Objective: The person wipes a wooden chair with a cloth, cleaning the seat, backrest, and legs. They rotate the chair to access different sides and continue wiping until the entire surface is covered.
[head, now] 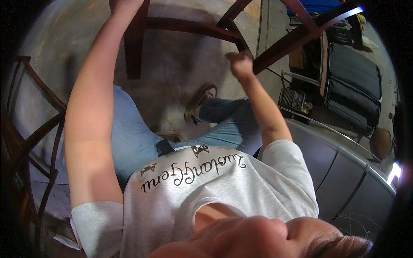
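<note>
A dark reddish-brown wooden furniture frame (190, 26), possibly a chair, stands in front of me. Its broad leg (133, 58) is on the left, and a slanting leg (287, 48) runs toward the upper right. My left hand (124, 4) is mostly cut off by the top edge, beside the broad leg; its fingers are out of view. My right hand (242, 66) is blurred, with fingers curled, close against a short brace (237, 34) and the slanting leg's lower end. A small dark shape shows at its fingers, too blurred to name.
More dark wooden frames (48, 129) stand close on my left. To the right are a black padded seat (353, 87), a small ribbed machine (293, 100) and a grey panelled surface (342, 174). My shoe (201, 101) rests on the concrete floor (167, 64).
</note>
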A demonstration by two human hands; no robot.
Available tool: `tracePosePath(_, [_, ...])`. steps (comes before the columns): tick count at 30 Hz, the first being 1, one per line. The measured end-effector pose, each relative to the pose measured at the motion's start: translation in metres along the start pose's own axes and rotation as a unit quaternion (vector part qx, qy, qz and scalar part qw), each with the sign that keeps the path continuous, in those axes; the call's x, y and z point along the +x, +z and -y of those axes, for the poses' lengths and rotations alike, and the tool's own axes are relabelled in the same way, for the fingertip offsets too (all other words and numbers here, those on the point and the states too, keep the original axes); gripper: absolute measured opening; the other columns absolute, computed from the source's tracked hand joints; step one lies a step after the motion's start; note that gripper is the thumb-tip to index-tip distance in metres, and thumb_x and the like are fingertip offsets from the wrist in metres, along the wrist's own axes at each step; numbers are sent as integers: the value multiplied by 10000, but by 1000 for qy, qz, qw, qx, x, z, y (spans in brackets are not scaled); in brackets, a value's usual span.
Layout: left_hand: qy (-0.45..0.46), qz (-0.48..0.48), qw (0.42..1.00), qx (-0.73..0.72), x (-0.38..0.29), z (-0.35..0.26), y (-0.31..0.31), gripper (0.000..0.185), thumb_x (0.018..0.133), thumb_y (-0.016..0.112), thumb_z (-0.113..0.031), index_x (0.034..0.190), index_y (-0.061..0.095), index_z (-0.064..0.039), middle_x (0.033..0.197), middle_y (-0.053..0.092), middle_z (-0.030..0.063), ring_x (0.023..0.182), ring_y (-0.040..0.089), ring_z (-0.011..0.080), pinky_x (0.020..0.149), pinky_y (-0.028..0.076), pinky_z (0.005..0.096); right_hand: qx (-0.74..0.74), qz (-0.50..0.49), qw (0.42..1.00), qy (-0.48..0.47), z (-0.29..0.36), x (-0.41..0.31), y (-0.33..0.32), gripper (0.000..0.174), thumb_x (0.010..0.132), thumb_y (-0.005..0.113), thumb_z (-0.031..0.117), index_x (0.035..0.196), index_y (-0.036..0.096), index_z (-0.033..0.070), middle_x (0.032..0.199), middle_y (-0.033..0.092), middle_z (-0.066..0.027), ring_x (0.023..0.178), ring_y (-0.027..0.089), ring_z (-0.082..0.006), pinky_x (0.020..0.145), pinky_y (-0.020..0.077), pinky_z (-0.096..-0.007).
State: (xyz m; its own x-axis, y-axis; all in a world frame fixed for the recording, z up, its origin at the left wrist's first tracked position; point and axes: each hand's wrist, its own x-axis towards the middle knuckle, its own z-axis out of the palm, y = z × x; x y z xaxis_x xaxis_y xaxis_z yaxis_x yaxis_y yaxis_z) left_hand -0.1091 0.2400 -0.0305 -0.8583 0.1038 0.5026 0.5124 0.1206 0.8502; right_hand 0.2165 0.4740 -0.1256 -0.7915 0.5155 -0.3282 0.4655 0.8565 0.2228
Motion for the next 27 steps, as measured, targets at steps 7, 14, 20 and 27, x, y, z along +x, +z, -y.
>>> tracePosePath(7, [-5, -3, 1000, 13, 2, 3, 3, 576, 931, 473, -533, 810, 625, 10, 707, 627, 225, 682, 625, 353, 627, 462, 408, 164, 160, 964, -136, 83, -32, 33, 316, 868, 533, 146, 1175, 594, 100, 1069, 641, -174, 996, 612, -351, 847, 495, -434])
tracePosePath(14, [-7, 1, 1000, 21, 2, 3, 1, 596, 927, 463, -554, 821, 630, 7, 714, 628, 232, 714, 631, 369, 643, 464, 420, 65, -97, 991, -70, -9, 24, -62, 322, 854, 518, 142, 1165, 584, 93, 1007, 653, -173, 924, 632, -335, 777, 511, -410])
tracePosePath(20, [-5, -2, 1000, 14, -1, -3, -5, 571, 940, 460, -529, 820, 628, 4, 722, 631, 214, 703, 623, 336, 653, 463, 403, -278, 123, 952, -37, -62, 54, -54, 232, 840, 522, 163, 975, 688, 76, 1019, 676, -130, 983, 648, -323, 787, 498, -514])
tracePosePath(27, [-27, 12, 1000, 9, -9, -12, -13, 525, 953, 471, -483, 821, 614, 4, 707, 617, 169, 667, 583, 251, 652, 454, 371, -258, 57, 960, -87, -73, 36, -8, 187, 799, 554, 153, 843, 704, 51, 828, 701, -133, 797, 695, -308, 669, 553, -417])
